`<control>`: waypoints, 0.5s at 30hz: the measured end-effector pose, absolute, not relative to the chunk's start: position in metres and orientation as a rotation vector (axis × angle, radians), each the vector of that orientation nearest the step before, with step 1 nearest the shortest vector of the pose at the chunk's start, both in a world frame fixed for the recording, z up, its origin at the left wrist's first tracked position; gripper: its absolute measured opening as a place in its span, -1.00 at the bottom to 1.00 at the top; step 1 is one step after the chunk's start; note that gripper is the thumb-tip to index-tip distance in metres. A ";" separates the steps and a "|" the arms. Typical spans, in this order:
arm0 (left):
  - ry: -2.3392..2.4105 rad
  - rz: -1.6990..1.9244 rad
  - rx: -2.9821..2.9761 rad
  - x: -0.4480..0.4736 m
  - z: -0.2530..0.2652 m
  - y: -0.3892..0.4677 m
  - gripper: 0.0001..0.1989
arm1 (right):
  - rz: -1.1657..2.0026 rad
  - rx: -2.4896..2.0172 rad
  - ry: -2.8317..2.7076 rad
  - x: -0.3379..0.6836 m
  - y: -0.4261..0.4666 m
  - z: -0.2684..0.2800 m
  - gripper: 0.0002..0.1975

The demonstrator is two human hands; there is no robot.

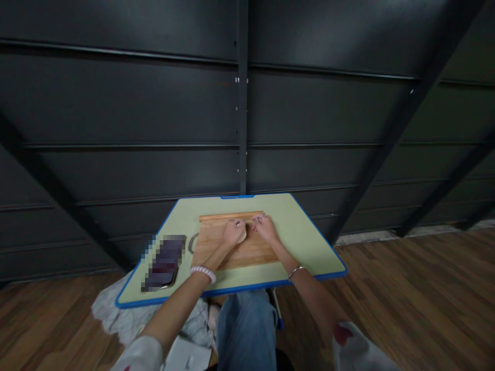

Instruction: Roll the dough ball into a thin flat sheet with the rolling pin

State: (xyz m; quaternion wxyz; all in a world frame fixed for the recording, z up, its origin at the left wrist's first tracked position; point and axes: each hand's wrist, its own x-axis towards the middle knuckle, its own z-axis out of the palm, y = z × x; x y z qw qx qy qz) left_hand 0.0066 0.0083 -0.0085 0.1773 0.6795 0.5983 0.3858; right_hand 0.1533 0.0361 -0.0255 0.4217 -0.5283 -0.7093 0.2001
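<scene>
Over the wooden board (251, 252), my left hand (232, 231) is closed with its fingers curled. A pale beige piece (243, 236), like dough, shows at its side and seems to be in its grip. Just to the right, my right hand (264, 229) has thumb and fingers pinched together above the board; what they hold, if anything, is too small to tell. A small gap separates the two hands. Beyond them, an orange-brown wooden rolling pin (220, 217) lies along the board's far edge.
The board rests on a pale green folding table (309, 247) with a blue rim. A blurred-out phone (164, 263) lies at the left, beside the board's metal handle (191, 243). Dark panelled wall (174, 103) stands behind. Light cloth (112, 309) is heaped below left.
</scene>
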 end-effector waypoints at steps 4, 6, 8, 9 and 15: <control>1.704 1.036 2.038 0.015 -0.007 -0.003 -0.76 | 0.235 -1.487 -1.881 0.150 0.026 -0.015 -0.79; 1.661 0.997 2.253 0.015 -0.005 -0.012 -0.82 | 0.153 -1.540 -1.968 0.147 0.021 -0.013 -0.80; 1.574 0.900 2.505 0.012 -0.004 -0.019 -0.78 | 0.099 -1.554 -2.057 0.144 0.018 -0.012 -0.80; 1.527 0.844 2.600 0.010 -0.004 -0.020 -0.74 | 0.078 -1.557 -2.084 0.143 0.018 -0.013 -0.79; 1.409 0.910 2.528 0.011 -0.004 -0.011 -0.82 | 0.073 -1.624 -2.070 0.142 0.018 -0.016 -0.76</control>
